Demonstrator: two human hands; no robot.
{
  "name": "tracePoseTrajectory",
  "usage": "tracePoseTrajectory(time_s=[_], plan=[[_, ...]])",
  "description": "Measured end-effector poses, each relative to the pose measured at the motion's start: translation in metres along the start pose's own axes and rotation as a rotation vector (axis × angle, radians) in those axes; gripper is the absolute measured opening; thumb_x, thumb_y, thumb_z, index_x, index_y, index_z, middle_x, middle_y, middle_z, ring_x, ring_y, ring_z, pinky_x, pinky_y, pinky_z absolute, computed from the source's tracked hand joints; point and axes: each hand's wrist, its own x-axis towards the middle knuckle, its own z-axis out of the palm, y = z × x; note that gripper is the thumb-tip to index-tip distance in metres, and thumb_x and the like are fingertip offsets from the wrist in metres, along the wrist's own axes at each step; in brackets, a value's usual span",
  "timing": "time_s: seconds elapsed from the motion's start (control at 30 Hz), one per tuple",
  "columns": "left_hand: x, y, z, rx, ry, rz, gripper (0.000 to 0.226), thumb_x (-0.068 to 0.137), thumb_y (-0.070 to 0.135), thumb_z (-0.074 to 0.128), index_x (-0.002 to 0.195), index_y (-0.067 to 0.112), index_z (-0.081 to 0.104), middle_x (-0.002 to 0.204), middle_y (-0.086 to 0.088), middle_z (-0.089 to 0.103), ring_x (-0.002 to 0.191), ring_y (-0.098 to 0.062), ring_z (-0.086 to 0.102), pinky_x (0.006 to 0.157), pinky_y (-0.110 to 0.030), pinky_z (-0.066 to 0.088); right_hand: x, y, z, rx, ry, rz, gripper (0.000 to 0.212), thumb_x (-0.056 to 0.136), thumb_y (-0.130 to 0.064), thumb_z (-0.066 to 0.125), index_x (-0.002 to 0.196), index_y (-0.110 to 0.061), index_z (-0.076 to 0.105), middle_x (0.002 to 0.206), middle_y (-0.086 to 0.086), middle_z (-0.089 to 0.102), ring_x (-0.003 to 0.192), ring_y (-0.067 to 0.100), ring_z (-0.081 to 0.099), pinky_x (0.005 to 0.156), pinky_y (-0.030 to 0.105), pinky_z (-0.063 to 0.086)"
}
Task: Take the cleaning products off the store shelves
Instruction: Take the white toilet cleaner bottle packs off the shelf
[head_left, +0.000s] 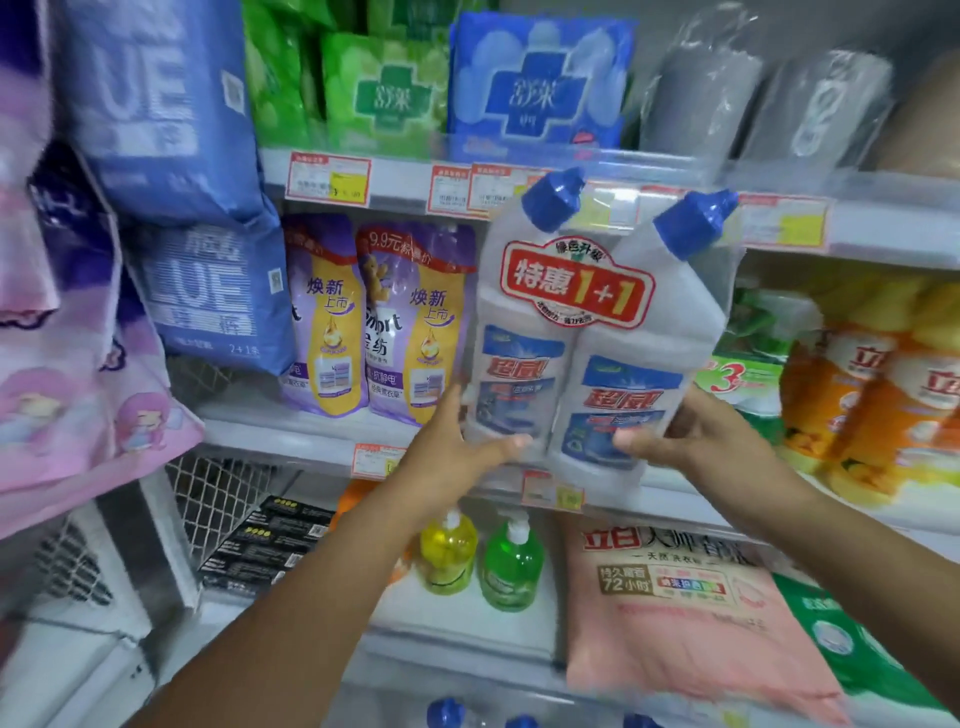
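While left hand (457, 452) and right hand (696, 436) grip it, twin-pack (587, 332) apparently hangs free.

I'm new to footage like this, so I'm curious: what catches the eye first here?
A twin pack of white, blue-capped bottles with a red 1+1 sticker fills the middle, held in front of the shelves. The left hand and right hand grip its lower corners, thumbs on the front. Below it, on a lower shelf, stand a yellow pump bottle and a green pump bottle.
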Motion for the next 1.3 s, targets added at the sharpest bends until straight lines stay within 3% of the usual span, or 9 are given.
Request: tracePoseTrajectory(time_s=[0.1,0.17,0.3,0.43,0.67,0.83,0.93,1.07,1.3], plan=[[-0.037,0.011,0.004,-0.272,-0.173,-0.148,0.045,0.082,0.005,0.076,0.116,0.025,0.054,0.105,0.006,0.075,0.092,-0.012,0.072,0.080,-0.031,0.060,-0.031,-0.011,-0.001,0.050,-0.100,0.050,0.038,0.081,0.004,0.070,0.116,-0.011,0.066,0.110,0.001,0.076,0.103,0.017,0.072,0.084,0.023,0.057],[-0.065,0.008,0.007,-0.362,-0.155,-0.210,0.045,0.079,-0.003,0.073,0.113,0.020,0.056,0.097,0.004,0.077,0.085,-0.016,0.074,0.070,-0.029,0.060,-0.052,-0.020,0.001,0.005,-0.100,0.064,0.040,0.080,0.004,0.074,0.114,-0.013,0.064,0.105,-0.003,0.076,0.099,0.010,0.071,0.075,0.016,0.055],[-0.115,-0.009,0.012,-0.358,-0.009,-0.263,0.056,0.072,-0.007,0.080,0.119,0.012,0.056,0.106,-0.008,0.075,0.089,-0.024,0.074,0.071,-0.033,0.062,-0.086,-0.030,0.003,-0.206,0.184,-0.115,0.050,0.080,-0.011,0.079,0.116,-0.037,0.055,0.095,-0.017,0.070,0.080,-0.002,0.065,0.068,0.018,0.054],[-0.156,-0.033,0.007,-0.292,0.021,-0.305,0.071,0.052,0.002,0.088,0.114,0.014,0.057,0.115,-0.013,0.070,0.098,-0.029,0.071,0.073,-0.038,0.061,-0.123,-0.017,0.004,-0.105,0.123,0.048,0.041,0.084,-0.023,0.077,0.110,-0.044,0.055,0.093,-0.012,0.072,0.085,0.006,0.070,0.073,0.026,0.056],[-0.178,-0.038,-0.016,-0.103,-0.137,-0.278,0.088,0.031,0.032,0.101,0.112,0.038,0.067,0.108,0.001,0.074,0.095,-0.018,0.073,0.077,-0.032,0.058,-0.144,-0.004,-0.006,0.499,-0.028,0.282,0.065,0.079,-0.021,0.065,0.127,-0.062,0.047,0.112,0.008,0.069,0.103,0.029,0.061,0.103,0.051,0.046],[-0.182,-0.031,0.005,0.054,-0.179,-0.152,0.081,0.058,0.001,0.092,0.121,0.041,0.061,0.114,-0.002,0.059,0.089,-0.010,0.068,0.063,-0.019,0.054,-0.147,0.002,-0.017,0.531,-0.039,0.290,0.084,0.067,-0.067,0.076,0.140,-0.040,0.045,0.124,0.002,0.069,0.113,0.022,0.067,0.088,0.042,0.057],[-0.179,-0.027,0.015,0.072,-0.192,-0.131,0.082,0.061,0.001,0.091,0.126,0.037,0.057,0.114,0.006,0.057,0.091,-0.009,0.064,0.061,-0.016,0.052,-0.147,0.004,-0.024,0.588,0.053,0.255,0.061,0.077,-0.040,0.074,0.132,-0.023,0.054,0.113,0.001,0.073,0.101,0.020,0.072,0.074,0.031,0.059],[-0.170,-0.028,0.018,0.034,-0.183,-0.123,0.086,0.056,-0.003,0.091,0.125,0.036,0.059,0.112,0.008,0.067,0.089,-0.004,0.069,0.067,-0.018,0.054,-0.145,0.007,-0.031,0.627,0.067,0.287,0.040,0.084,-0.016,0.056,0.124,-0.013,0.059,0.102,0.006,0.068,0.093,0.022,0.066,0.078,0.033,0.055],[-0.162,-0.030,0.015,0.036,-0.166,-0.102,0.093,0.055,-0.007,0.091,0.132,0.032,0.056,0.110,0.009,0.071,0.099,-0.012,0.069,0.080,-0.033,0.060,-0.143,0.007,-0.031,0.658,0.084,0.287,0.036,0.089,0.008,0.042,0.102,-0.014,0.069,0.117,-0.001,0.070,0.100,0.018,0.067,0.082,0.030,0.057]])
